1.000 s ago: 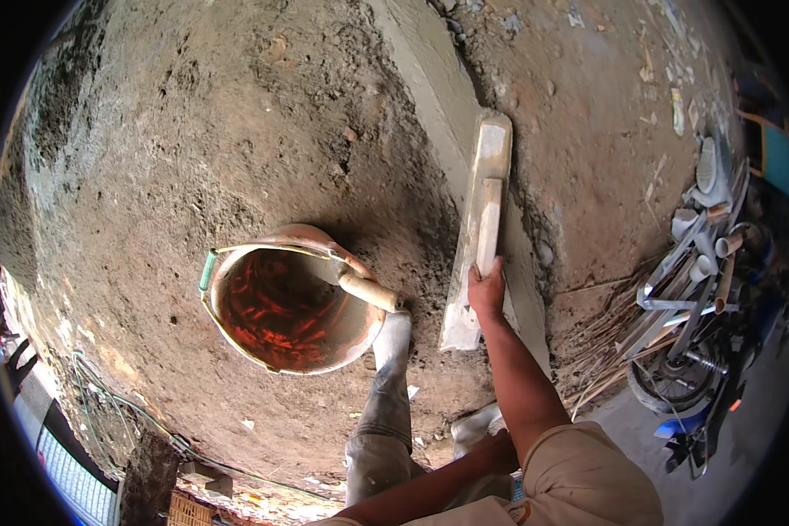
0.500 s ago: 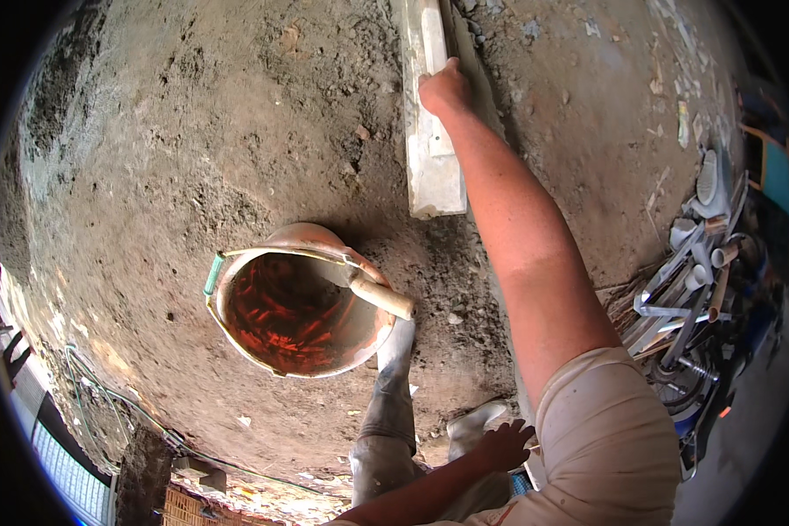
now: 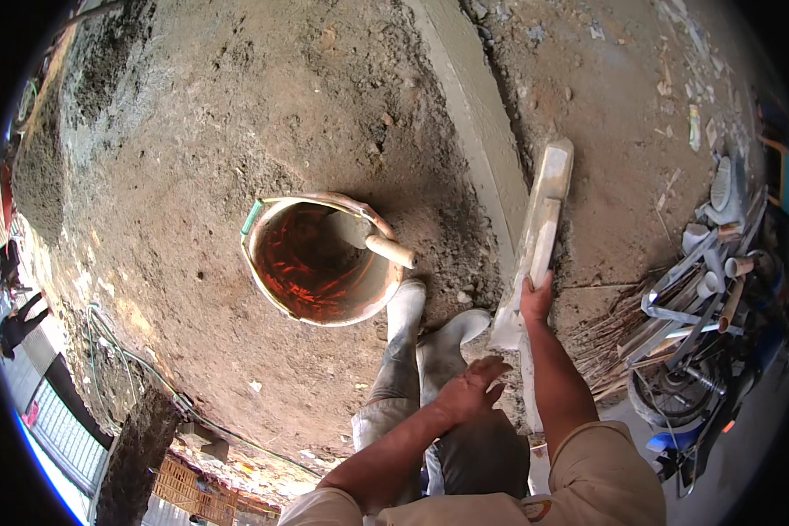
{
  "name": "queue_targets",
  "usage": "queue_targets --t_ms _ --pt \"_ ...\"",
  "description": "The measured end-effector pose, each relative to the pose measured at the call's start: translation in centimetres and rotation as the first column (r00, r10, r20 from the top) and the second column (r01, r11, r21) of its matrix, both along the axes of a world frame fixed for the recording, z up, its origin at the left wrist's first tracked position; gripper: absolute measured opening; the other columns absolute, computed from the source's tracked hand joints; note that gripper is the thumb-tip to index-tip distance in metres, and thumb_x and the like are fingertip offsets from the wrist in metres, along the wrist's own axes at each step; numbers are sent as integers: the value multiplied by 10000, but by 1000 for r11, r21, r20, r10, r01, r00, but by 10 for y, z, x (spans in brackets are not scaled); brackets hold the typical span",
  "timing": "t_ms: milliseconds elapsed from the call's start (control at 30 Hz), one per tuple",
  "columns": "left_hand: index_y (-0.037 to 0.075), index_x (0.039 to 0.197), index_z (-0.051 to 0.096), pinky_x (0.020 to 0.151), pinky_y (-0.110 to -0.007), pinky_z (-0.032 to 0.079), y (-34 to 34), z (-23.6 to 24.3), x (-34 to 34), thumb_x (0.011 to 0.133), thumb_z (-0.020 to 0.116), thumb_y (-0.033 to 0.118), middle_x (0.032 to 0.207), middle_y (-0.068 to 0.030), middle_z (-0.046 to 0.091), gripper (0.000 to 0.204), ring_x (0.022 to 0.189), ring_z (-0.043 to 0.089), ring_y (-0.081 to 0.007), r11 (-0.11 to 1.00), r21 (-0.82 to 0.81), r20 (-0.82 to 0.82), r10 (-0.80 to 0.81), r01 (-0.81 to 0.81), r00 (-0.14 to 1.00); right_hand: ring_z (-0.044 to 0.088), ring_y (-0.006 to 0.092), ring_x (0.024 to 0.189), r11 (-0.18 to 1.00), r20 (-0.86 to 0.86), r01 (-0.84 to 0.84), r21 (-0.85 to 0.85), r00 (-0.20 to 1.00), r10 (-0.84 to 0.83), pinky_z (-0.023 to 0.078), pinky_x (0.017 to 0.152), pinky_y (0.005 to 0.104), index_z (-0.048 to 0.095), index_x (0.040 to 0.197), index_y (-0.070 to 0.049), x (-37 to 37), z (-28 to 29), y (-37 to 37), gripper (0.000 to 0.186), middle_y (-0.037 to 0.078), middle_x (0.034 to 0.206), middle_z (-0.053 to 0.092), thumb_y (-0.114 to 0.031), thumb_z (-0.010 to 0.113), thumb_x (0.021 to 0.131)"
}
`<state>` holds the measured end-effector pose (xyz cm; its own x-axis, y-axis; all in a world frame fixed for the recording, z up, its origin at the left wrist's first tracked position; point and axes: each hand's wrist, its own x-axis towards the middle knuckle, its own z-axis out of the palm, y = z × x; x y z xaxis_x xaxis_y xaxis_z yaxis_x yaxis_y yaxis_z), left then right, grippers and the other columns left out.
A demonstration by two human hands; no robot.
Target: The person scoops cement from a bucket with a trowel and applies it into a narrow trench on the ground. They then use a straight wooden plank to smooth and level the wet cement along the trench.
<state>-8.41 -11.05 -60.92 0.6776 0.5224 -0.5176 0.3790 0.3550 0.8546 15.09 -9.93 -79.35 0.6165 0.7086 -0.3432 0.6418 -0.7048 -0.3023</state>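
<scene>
My right hand (image 3: 536,301) grips the near end of the handle of a long, pale, mortar-smeared plastering float (image 3: 543,237). The float slants away from me along the right side of a smooth grey mortar strip (image 3: 466,105); whether it touches the strip is hard to tell. My left hand (image 3: 472,390) hovers before my legs, fingers apart, holding nothing. Left of centre stands a round bucket (image 3: 384,302) with a green-gripped wire handle and a reddish, mortar-stained inside. A trowel (image 3: 393,252) leans in it, its wooden handle across the rim.
Rough, crumbly ground (image 3: 175,228) spreads to the left. Pipes and scrap (image 3: 701,280) lie at the right beside a motorbike (image 3: 675,403). A hose (image 3: 140,359) runs along the lower left, near a wicker basket (image 3: 193,491). My boots (image 3: 443,351) stand close to the bucket.
My right hand has drawn the float back toward me and to the right, uncovering the smooth strip. My left hand has risen farther into view. My boots now show closer to the bucket.
</scene>
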Motion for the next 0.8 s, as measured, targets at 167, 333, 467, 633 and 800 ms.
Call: queue_targets --t_ms 167,333,467,633,800 --pt "18 1348 451 1111 -492 288 169 -11 -151 823 630 84 1403 -246 400 559 1321 358 -418 428 878 -277 820 -215 500 622 450 1011 995 -183 71 69 981 -57 503 838 466 367 1353 32 47 47 -2 621 318 1120 609 -210 669 868" --pt "-7 1341 409 795 -406 510 217 -84 -350 793 726 269 1118 -193 605 690 928 622 -296 654 537 -537 752 -532 382 618 455 1010 998 -266 -33 48 963 45 499 835 465 368 1358 22 31 86 -11 628 315 1083 623 -200 680 860" --pt "29 1144 514 613 -359 489 213 -87 -306 776 740 256 931 -151 633 488 678 589 -224 701 671 -633 712 -243 304 632 460 947 998 -232 -53 -18 972 47 512 775 479 372 1368 8 62 122 -55 640 305 1035 635 -195 687 849" --pt "54 867 615 655 -413 497 235 24 -232 789 705 306 798 -165 633 278 702 641 -261 853 501 -706 499 -143 502 628 475 909 997 -174 -46 -55 984 35 513 753 497 375 1370 -3 76 155 -92 654 305 1017 638 -222 686 837" --pt "57 817 618 653 -463 490 252 81 -221 813 662 295 748 -184 640 241 717 632 -387 673 737 -582 677 -60 450 615 480 928 995 -174 -9 -101 985 -9 499 788 517 402 1357 -10 57 164 -94 650 303 1057 626 -272 677 830"
